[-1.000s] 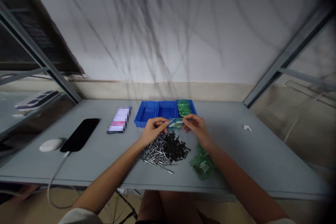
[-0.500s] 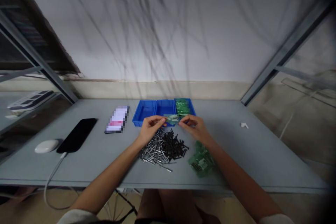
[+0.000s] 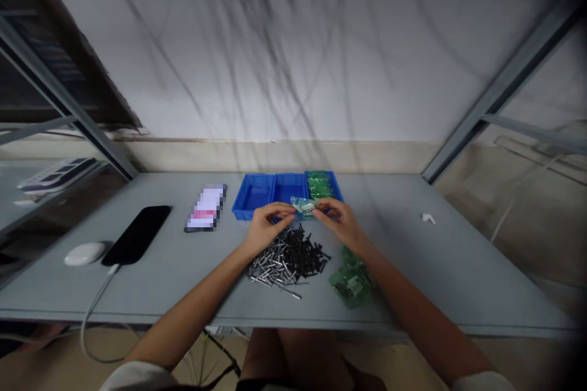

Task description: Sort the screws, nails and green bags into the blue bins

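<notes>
Between my hands, a small clear greenish plastic bag (image 3: 303,206) with pale pieces inside is held above the table. My left hand (image 3: 270,223) pinches the bag's left side. Its right side is gripped by the thumb and fingers of my right hand (image 3: 338,219). Just below lies a pile of loose silver pins (image 3: 271,266) and black screws (image 3: 305,255). Behind the hands stand joined blue bins (image 3: 254,192); the right one holds several green packets (image 3: 320,184). More green bags (image 3: 352,284) with metal parts lie by my right forearm, which partly covers them.
A black phone (image 3: 137,235) with a white cable and a white earbud case (image 3: 85,253) lie at the left. Another phone (image 3: 206,208) with a lit, blurred screen is beside the bins. One white earbud (image 3: 428,219) rests at the right. Metal posts (image 3: 499,95) flank the table.
My right hand has shifted slightly left and up along the bag, and the two hands are closer together. The bag is more bunched. The piles and bins stay put.
</notes>
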